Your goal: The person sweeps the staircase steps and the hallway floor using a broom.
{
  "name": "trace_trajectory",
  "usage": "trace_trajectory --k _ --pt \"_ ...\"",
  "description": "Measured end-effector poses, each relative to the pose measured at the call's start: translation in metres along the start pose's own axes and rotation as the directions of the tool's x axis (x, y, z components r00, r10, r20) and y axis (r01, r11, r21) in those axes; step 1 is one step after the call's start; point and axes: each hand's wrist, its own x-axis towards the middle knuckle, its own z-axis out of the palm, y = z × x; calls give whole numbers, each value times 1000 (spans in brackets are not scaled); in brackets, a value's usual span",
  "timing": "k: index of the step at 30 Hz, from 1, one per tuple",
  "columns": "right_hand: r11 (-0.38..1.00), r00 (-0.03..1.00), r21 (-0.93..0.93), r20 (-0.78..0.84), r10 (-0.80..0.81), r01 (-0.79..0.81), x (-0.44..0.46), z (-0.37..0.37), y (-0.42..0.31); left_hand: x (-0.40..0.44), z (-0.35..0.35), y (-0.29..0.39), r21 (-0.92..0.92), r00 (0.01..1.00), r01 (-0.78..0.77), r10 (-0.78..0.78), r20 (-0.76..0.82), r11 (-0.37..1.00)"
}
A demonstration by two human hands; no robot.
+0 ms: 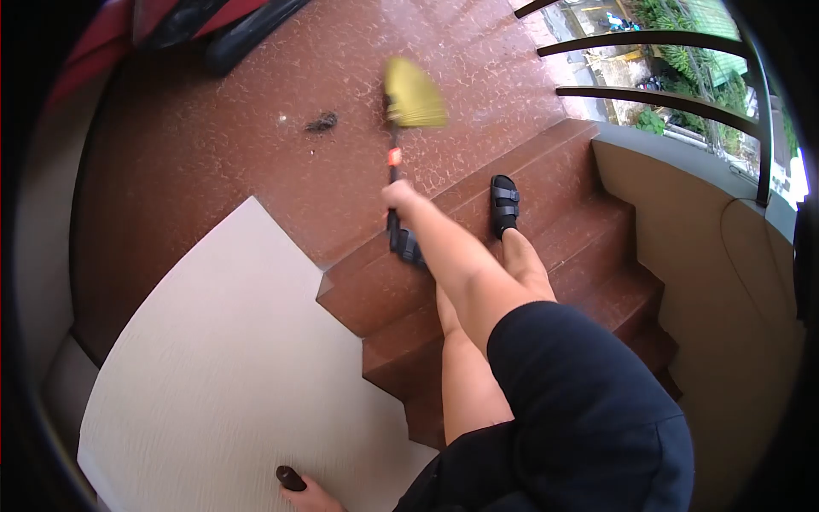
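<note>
My right hand (399,196) is closed round the dark handle of a short broom (415,96), which reaches forward over the landing. Its yellow bristle head, a little blurred, is low over the red-brown floor; whether it touches I cannot tell. Left of the bristles lies a small dark clump of debris (322,122), apart from the broom. Low in the view, my left hand (314,497) is wrapped round a dark brown, round-ended bar (291,478) beside the white wall. The rest of that bar is hidden.
My sandalled feet stand on the red-brown steps (512,247). A white wall (213,341) borders them on the left, a low wall (708,222) on the right. Metal railing bars (657,98) edge the landing. Red and black objects (247,38) stand at the upper left.
</note>
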Motion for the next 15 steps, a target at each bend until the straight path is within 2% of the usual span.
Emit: trace_trajectory --k 1,4,6,7,8,9,10,12,14,15 --pt "991 998 119 9 59 -60 -22 19 -9 1 1 3 19 1000 16 -16 3 1000" --pt "997 973 -83 229 18 1 -64 7 -42 -1 -5 4 41 1000 2 -3 8 999" --pt "898 954 -385 280 -105 212 -136 -53 -69 2 0 -9 25 999 -32 32 1 999" --pt "760 931 -545 280 -232 353 -140 -85 -57 4 10 -23 -20 1000 -23 23 17 1000" --pt "684 897 -585 348 -274 436 -146 -127 -41 7 16 -26 -67 999 -10 13 33 998" --pt "346 801 -814 223 -555 466 -147 -168 -11 4 -4 -13 -143 989 -140 130 -75 980" --pt "346 914 -913 65 -400 217 -200 -205 -21 2 -6 -6 -177 988 -136 121 -93 975" --pt "382 916 -924 -128 -381 30 -269 -277 -14 0 -11 -7 -59 925 -228 197 -324 972" --pt "354 891 -931 -237 -388 -94 -320 -339 2 2 -13 -10 -118 944 -165 122 -308 979" --pt "338 874 -931 -276 -401 -139 -337 -362 11 4 -16 -13 -202 950 -198 137 -280 959"
